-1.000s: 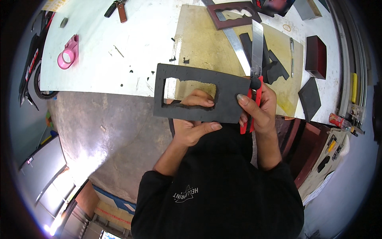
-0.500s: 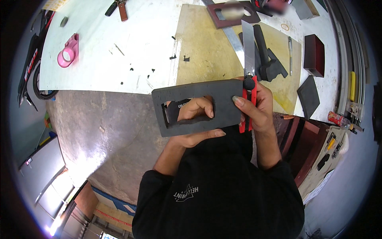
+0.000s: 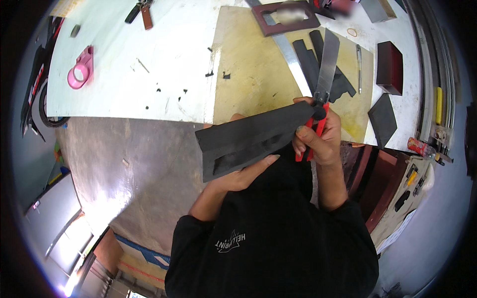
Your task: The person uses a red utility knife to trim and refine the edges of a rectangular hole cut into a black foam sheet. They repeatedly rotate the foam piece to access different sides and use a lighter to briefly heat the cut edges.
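My left hand holds a dark grey foam frame from underneath, tilted nearly edge-on in front of my chest. My right hand grips red-handled scissors; their long steel blades point up and away, and the pivot sits at the right end of the foam frame. Both hands hover just off the near edge of the white table.
A yellowish cutting mat lies on the table with black foam strips, a metal ruler and a dark red frame. A pink tape dispenser sits far left. A dark red box and a dark foam piece lie right.
The foam frame has tipped from flat and facing me to nearly edge-on and slanted. My left hand has shifted under it. The scissors' blades swung slightly right.
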`<state>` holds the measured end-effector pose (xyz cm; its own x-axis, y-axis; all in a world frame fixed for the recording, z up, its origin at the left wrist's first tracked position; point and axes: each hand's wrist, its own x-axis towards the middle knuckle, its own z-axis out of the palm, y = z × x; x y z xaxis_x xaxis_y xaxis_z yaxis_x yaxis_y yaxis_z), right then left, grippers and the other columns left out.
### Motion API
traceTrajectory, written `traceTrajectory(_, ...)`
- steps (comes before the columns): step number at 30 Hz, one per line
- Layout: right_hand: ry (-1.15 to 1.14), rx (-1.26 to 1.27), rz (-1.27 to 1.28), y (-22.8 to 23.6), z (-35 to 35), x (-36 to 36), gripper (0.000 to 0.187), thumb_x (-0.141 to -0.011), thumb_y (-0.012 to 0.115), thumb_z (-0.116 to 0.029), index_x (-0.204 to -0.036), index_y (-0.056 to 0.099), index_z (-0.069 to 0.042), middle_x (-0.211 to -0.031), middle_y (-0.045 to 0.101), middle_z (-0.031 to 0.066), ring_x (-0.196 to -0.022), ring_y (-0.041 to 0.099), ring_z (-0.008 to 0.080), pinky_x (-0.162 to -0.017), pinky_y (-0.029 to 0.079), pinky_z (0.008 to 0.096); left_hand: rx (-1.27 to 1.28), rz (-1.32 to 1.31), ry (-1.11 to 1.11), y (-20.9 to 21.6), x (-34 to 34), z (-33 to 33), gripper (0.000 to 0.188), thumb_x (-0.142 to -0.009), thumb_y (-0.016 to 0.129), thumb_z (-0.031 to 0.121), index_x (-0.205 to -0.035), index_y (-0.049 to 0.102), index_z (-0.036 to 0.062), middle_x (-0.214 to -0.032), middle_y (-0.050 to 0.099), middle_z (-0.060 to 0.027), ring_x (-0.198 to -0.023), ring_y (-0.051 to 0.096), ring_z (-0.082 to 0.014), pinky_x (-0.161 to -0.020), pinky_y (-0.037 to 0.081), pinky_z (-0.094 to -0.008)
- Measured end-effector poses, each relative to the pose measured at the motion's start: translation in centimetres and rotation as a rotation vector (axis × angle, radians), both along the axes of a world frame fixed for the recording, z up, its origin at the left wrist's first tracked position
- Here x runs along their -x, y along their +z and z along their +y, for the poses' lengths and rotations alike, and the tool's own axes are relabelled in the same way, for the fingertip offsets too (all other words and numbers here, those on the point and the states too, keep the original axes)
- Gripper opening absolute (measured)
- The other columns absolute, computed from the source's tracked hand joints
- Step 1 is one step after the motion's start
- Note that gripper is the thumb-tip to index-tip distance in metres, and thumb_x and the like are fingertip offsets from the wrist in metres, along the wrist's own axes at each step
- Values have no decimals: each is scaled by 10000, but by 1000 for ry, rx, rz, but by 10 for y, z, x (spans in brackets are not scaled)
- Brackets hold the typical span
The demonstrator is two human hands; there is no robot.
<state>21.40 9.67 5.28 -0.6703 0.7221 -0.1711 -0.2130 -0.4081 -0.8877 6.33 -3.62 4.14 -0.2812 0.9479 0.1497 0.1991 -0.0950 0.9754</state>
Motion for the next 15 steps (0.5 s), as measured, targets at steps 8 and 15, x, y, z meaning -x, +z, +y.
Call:
traceTrajectory(8,-21,-128,-81,-11,2,4,330,-898,616,-75,-1184,494,36,-765,601,53,-477,510,77,-430,417,220,-58,-383,349,-14,-20,12,318,-792,664,-71,-1091,560,-48,-1076,590,-118,-987,567,-176,-893,442,-308)
traceTrajectory(15,-154,-72,-106,-29,11,-9,265,-980,480,-144,-1181,372,-9,-787,603,115,-457,525,105,-425,444,238,-21,-358,467,-19,6,20,260,-814,677,-32,-1055,580,-51,-988,604,-89,-919,566,-148,-854,442,-281)
